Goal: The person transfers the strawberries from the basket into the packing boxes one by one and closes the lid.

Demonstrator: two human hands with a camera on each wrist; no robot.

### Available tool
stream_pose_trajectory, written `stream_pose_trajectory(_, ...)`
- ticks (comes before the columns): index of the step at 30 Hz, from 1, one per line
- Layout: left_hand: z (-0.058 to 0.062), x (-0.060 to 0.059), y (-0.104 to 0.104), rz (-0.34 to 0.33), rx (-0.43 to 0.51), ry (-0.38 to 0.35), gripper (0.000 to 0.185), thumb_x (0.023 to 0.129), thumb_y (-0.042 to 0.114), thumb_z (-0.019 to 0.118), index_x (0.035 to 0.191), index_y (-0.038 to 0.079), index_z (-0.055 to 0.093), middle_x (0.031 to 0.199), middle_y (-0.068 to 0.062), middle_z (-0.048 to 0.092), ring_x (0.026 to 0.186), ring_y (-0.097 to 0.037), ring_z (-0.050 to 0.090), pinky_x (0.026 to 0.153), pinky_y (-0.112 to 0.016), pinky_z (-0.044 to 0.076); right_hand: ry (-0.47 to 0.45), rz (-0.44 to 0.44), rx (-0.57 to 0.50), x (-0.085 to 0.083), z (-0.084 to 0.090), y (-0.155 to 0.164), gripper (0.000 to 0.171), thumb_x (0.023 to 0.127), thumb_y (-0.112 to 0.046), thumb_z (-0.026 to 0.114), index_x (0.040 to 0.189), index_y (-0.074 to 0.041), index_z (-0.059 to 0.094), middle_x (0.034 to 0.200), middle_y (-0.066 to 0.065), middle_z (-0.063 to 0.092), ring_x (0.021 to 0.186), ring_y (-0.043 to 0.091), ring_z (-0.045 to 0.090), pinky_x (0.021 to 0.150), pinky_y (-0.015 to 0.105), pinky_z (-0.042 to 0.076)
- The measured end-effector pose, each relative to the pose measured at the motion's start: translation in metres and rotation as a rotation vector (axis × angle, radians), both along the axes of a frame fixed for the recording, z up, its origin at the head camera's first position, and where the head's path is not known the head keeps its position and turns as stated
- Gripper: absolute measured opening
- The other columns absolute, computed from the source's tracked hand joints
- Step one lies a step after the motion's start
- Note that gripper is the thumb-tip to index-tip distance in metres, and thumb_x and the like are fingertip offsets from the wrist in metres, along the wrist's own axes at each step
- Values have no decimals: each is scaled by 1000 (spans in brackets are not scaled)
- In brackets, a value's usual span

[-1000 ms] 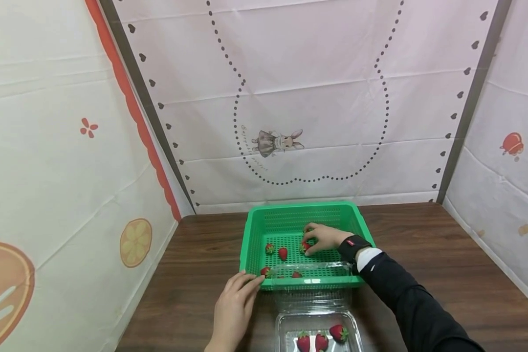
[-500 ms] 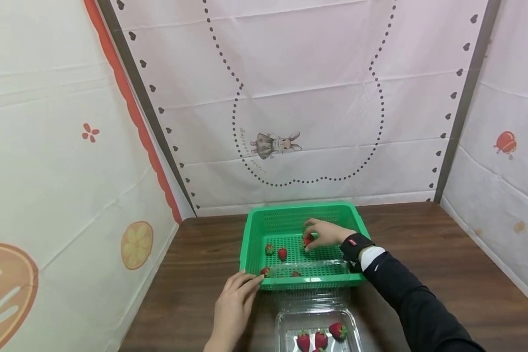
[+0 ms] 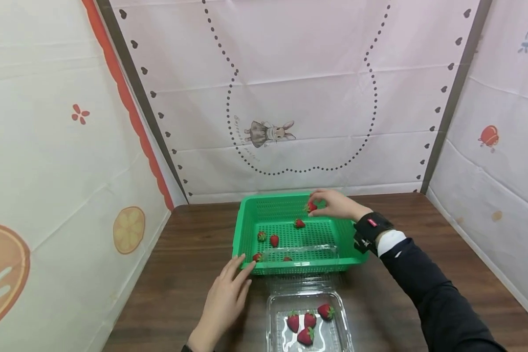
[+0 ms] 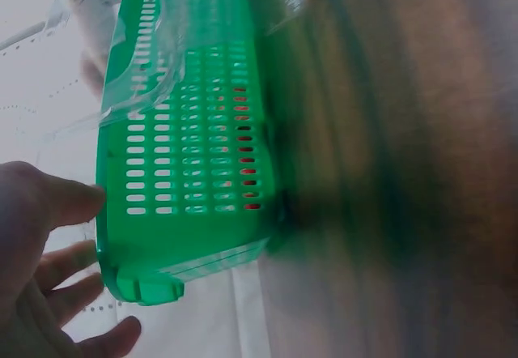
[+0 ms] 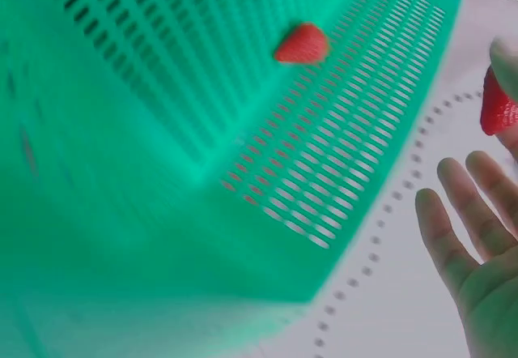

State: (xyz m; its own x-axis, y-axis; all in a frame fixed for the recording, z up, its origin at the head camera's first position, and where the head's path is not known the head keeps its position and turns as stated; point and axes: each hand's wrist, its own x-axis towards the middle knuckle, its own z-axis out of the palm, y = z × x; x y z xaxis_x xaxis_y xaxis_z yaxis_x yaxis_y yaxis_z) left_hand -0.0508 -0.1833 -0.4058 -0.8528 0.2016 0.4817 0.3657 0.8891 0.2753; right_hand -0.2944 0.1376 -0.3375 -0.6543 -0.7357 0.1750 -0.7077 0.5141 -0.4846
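My right hand [image 3: 336, 204] pinches a strawberry [image 3: 311, 207] between thumb and fingertips above the back of the green basket [image 3: 239, 232]. The right wrist view shows this strawberry [image 5: 498, 108] at its right edge, the other fingers spread. Inside the basket lie several strawberries, one of them [image 3: 299, 223] alone toward the back. My left hand [image 3: 223, 296] has its fingers at the basket's front left corner; in the left wrist view the thumb [image 4: 73, 202] meets the rim and the fingers are spread. Several strawberries [image 3: 305, 336] sit in a clear plastic box [image 3: 270, 322] in front.
The box's clear lid [image 3: 301, 253] is folded back and overlaps the basket's front rim. Both stand on a dark wooden table [image 3: 180, 274]. Printed white cloth walls [image 3: 290, 88] rise behind and at both sides.
My right hand has lifted the strawberry up from the basket floor, toward the back. A strawberry behind it now shows. The left fingers have spread a little; the head view has shifted.
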Motion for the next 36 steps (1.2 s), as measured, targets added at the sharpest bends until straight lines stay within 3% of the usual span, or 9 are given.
stream_pose_trajectory(6, -6, 21, 2, -1, 38, 41, 40, 90, 13, 78, 128, 15, 69, 138, -10, 59, 130, -36, 53, 87, -59, 54, 73, -32, -37, 10, 36, 15, 36, 92, -29, 77, 120, -8, 68, 139, 17, 54, 122, 35, 57, 94, 49, 51)
stream_pose_trajectory(11, -13, 38, 9, 7, 78, 27, 38, 89, 14, 79, 126, 15, 70, 127, -3, 66, 116, -25, 63, 87, -48, 57, 109, -107, -47, 26, 68, 28, 37, 93, -33, 75, 121, -11, 67, 140, 14, 54, 119, 33, 58, 94, 51, 52)
stream_pose_trajectory(18, -14, 49, 17, 21, 114, -11, 34, 89, 17, 78, 123, 16, 72, 114, 4, 71, 102, -16, 67, 83, -40, 58, 231, -126, -108, 56, 104, 37, 30, 91, -30, 78, 115, -16, 68, 133, 9, 59, 117, 28, 60, 89, 46, 55)
stream_pose_trajectory(21, -14, 54, 22, 30, 123, -78, 31, 93, 20, 74, 123, 14, 72, 113, 3, 71, 101, -18, 68, 82, -42, 58, 338, -87, -131, 70, 114, 38, 31, 88, -25, 82, 114, -14, 70, 129, 7, 62, 114, 26, 62, 87, 44, 56)
stream_pose_trajectory(26, -23, 65, 31, 43, 152, -194, 32, 97, 27, 68, 124, 9, 72, 113, 0, 71, 101, -21, 68, 81, -43, 58, 511, 58, -191, 95, 116, 34, 35, 84, -26, 84, 113, -10, 71, 123, 6, 66, 100, 20, 66, 75, 35, 56)
stream_pose_trajectory(32, -29, 71, 38, 59, 92, -200, 36, 96, 32, 70, 123, 9, 72, 117, -1, 69, 99, -22, 68, 79, -42, 59, 620, 187, -206, 127, 113, 22, 43, 97, -50, 63, 109, -10, 71, 120, 6, 67, 106, 22, 65, 86, 39, 56)
stream_pose_trajectory(36, -26, 69, 43, 79, 63, -255, 39, 97, 37, 67, 126, 11, 70, 124, -2, 66, 102, -23, 68, 79, -46, 58, 647, 244, -206, 141, 111, 14, 45, 98, -53, 59, 108, -11, 71, 119, 4, 68, 111, 22, 65, 91, 40, 55)
